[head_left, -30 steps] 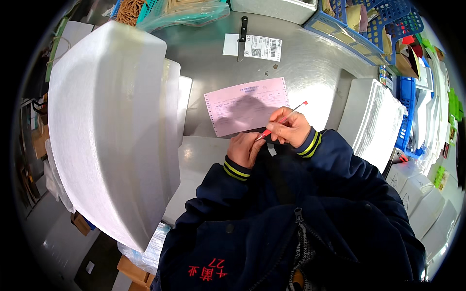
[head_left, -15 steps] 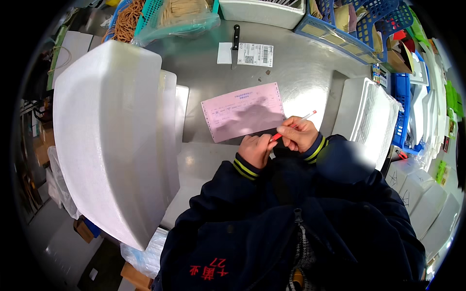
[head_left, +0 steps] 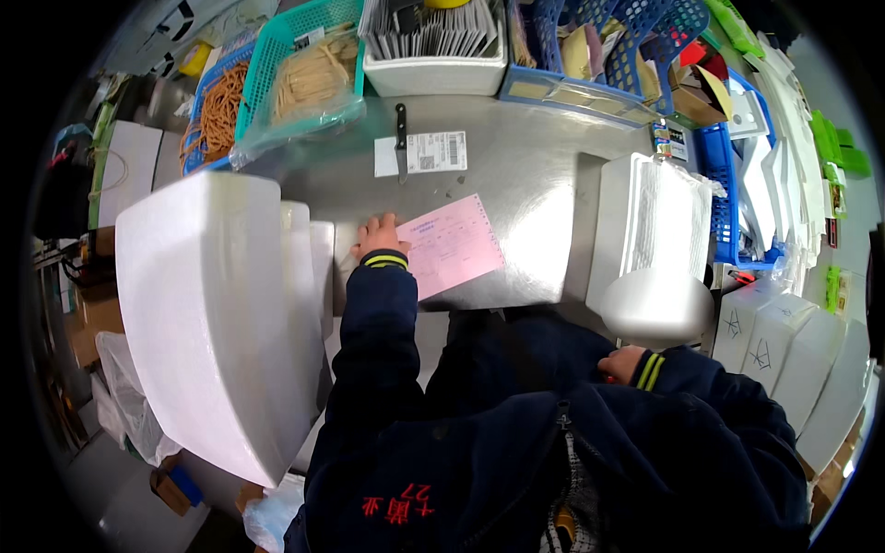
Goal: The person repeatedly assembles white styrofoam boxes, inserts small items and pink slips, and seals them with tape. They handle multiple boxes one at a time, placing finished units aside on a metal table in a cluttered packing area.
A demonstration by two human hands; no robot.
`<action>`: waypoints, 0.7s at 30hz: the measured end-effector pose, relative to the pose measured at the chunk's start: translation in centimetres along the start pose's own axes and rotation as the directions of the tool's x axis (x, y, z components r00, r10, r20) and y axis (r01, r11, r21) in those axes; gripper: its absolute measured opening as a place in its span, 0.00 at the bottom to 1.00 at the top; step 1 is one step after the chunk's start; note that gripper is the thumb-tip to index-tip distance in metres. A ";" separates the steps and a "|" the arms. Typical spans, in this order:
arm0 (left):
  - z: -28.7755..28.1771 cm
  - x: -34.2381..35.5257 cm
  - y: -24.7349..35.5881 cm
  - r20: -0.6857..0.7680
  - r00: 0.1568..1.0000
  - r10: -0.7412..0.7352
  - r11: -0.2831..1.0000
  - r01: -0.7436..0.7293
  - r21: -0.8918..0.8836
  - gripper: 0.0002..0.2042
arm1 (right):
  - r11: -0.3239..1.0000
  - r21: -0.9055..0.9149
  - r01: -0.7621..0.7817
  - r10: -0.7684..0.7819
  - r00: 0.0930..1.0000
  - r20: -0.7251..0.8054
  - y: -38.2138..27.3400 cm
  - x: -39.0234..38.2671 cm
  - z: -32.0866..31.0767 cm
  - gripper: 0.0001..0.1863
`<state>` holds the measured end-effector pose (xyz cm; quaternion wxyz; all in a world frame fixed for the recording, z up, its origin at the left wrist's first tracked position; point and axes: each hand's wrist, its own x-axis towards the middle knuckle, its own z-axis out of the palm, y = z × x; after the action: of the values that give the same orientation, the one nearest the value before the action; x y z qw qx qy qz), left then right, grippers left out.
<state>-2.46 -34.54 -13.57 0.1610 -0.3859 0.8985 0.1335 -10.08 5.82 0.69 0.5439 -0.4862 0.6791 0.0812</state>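
Observation:
On the steel table lies a pink paper form (head_left: 458,249), tilted. My left hand (head_left: 378,238) is at its upper left edge, fingers apart and pointing away from me, palm down; the thumb side touches the paper. Low beside my body, my right hand (head_left: 623,363) is closed. A bit of a red pen (head_left: 606,376) shows at its fingers; the rest is hidden. Beyond the form, a black-handled knife (head_left: 401,138) lies across a white printed label (head_left: 437,152).
White foam boxes (head_left: 198,323) stand tall at my left. To the right is a white foam box (head_left: 645,221) beside a blue crate (head_left: 724,194). Along the back are a green basket (head_left: 263,78), a foam box of papers (head_left: 433,74) and blue baskets (head_left: 585,97).
My hands have parted: the left went to the form's left edge, the right dropped to my side with the red pen. The form has turned and now slants the other way.

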 end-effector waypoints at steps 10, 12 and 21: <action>-5.0 -2.5 2.9 0.146 0.830 0.538 0.775 -0.419 -0.472 0.12 | 0.983 -0.013 -0.185 0.184 0.982 -0.033 0.5 -1.3 0.0 0.12; -8.6 -4.0 4.7 -0.122 0.925 0.359 0.817 -0.375 -0.439 0.10 | 0.983 0.004 -0.182 0.182 0.983 -0.038 0.6 -1.3 0.7 0.13; -19.8 2.3 14.8 -0.568 0.722 0.394 0.552 -0.680 -0.482 0.17 | 0.977 0.137 0.161 -0.087 0.896 -0.435 5.1 -3.6 1.3 0.12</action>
<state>-18.53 -33.42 5.31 -0.2219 -0.1335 0.8766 0.4056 -13.28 11.30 0.97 0.4256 -0.4866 0.7535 -0.1199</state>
